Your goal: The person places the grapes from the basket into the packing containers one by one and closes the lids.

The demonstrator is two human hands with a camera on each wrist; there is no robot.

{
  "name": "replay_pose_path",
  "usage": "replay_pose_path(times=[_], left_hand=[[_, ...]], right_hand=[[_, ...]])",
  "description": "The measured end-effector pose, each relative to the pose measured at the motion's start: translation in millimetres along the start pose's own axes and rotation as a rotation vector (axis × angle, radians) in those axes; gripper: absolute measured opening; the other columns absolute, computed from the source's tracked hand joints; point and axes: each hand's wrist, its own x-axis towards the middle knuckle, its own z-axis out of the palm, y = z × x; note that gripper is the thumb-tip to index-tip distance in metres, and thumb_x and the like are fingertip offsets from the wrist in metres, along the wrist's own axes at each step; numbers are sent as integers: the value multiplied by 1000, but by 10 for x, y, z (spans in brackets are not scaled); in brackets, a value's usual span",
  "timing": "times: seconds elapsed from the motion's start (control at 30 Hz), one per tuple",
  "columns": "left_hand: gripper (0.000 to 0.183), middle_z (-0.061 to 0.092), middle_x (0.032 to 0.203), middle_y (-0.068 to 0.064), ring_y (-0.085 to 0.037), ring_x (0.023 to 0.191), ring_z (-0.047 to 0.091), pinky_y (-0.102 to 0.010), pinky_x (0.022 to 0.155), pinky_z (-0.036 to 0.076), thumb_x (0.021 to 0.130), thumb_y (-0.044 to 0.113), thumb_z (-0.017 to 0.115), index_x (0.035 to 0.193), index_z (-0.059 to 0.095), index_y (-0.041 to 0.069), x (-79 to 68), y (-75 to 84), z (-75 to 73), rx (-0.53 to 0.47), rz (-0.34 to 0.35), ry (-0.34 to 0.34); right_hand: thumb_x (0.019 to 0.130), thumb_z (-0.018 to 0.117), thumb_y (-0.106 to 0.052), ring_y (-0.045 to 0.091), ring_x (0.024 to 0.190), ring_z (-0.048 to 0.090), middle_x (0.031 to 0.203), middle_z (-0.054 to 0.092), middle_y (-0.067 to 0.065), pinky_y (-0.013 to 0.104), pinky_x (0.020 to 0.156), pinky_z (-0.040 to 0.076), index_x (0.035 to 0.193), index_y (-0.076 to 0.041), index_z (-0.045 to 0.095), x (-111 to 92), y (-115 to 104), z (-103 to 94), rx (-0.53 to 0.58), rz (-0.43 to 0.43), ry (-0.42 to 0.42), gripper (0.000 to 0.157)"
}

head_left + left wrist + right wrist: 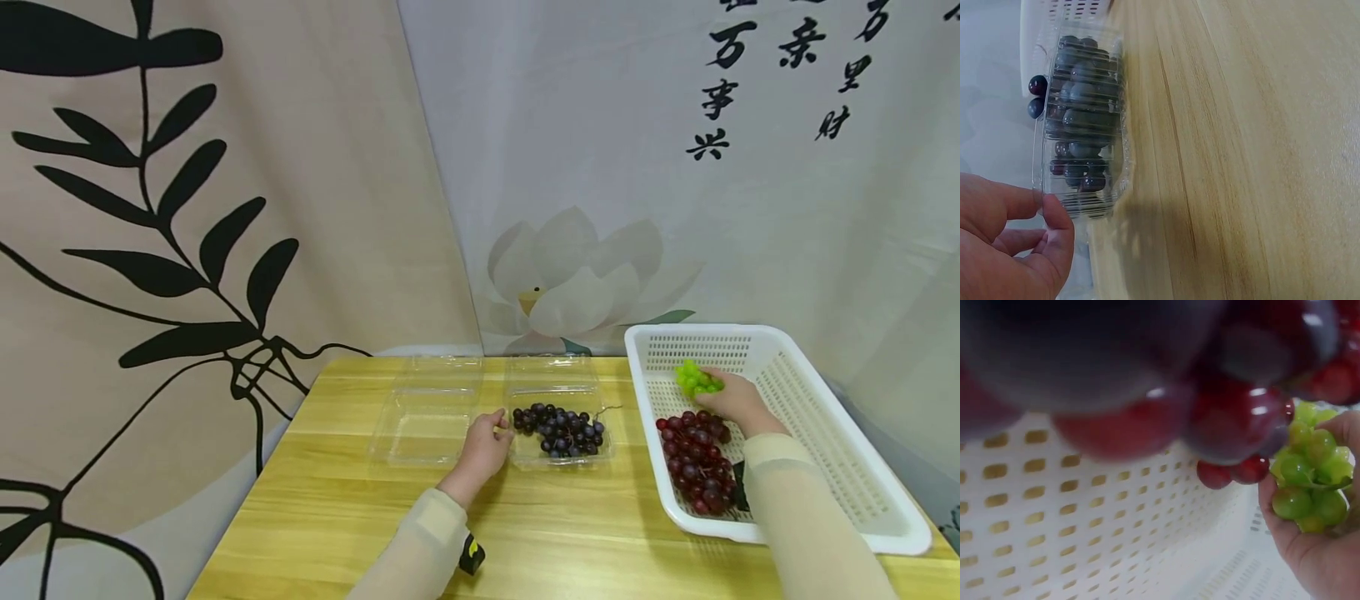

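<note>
My left hand [486,446] pinches the near left edge of a clear plastic clamshell box [558,460], thumb and forefinger at its rim in the left wrist view. Dark purple grapes [562,429] lie in that box, a few bulging past the rim, and a thin stem sticks out to the right. Inside the white basket my right hand [735,404] holds a bunch of green grapes [1310,481], fingers curled round it. Just in front of that hand a bunch of red grapes [697,462] lies in the basket, filling the top of the right wrist view.
An open, bare clear clamshell box [426,429] stands left of the filled one, both lids folded back. The white perforated basket [862,433] takes up the table's right side. A printed curtain [360,167] hangs behind the wooden table [300,517].
</note>
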Motion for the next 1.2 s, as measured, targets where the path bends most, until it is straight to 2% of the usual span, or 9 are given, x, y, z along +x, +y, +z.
replay_pose_path(times=[0.13,0.3,0.37,0.43,0.53,0.7,0.8,1.03,1.2], left_hand=[[50,53,109,-16,-13,72,46,-20,53,40,93,2,56,139,40,-8,-2,-5,14,9,8,0],[50,53,108,-14,-12,71,46,-19,53,40,93,3,56,139,40,-8,-6,-7,22,10,7,3],[49,54,107,-13,-12,71,46,-19,53,40,93,3,56,139,40,-8,-7,-4,24,15,9,7],[49,54,107,-13,-12,72,47,-19,54,41,93,3,57,138,41,-8,-5,-3,26,26,23,11],[49,54,105,-13,-12,73,47,-19,55,41,93,3,57,137,42,-9,-4,-5,28,35,32,15],[49,55,105,-13,-12,73,47,-19,55,41,93,3,57,137,42,-9,-2,-8,28,34,26,17],[49,54,106,-12,-12,74,47,-20,54,41,93,4,57,138,41,-8,-3,-11,26,29,19,12],[50,53,108,-14,-13,74,47,-21,54,42,93,4,56,139,40,-7,3,-25,24,14,12,0],[49,53,111,-17,-13,73,48,-21,54,42,94,3,56,139,40,-8,4,-27,9,5,11,1]], right_hand=[[89,60,-22,49,103,48,131,37,42,55,80,47,139,5,39,-17,-59,-50,17,-24,73,61],[90,58,-21,40,89,49,131,40,40,42,64,45,137,5,43,-55,-169,-124,8,-60,99,56],[91,57,-20,45,95,49,132,38,40,45,66,46,136,5,44,-61,-211,-156,-4,-95,115,53],[91,57,-19,51,105,46,132,37,40,54,76,47,135,5,46,-74,-271,-196,-6,-128,135,51],[92,59,-18,58,117,36,132,37,38,66,91,37,133,4,49,-117,-389,-264,-19,-207,177,48],[91,61,-17,53,114,40,130,43,31,65,90,38,132,1,53,-230,-596,-345,-3,-289,238,45],[91,61,-16,52,114,41,130,44,30,64,90,39,131,-1,54,-286,-670,-359,5,-302,260,44],[91,63,-21,53,118,39,133,43,29,68,93,33,131,-3,55,-393,-779,-348,26,-316,269,44],[91,64,-20,51,117,41,130,46,27,66,92,35,129,-2,57,-464,-874,-324,62,-351,295,43]])
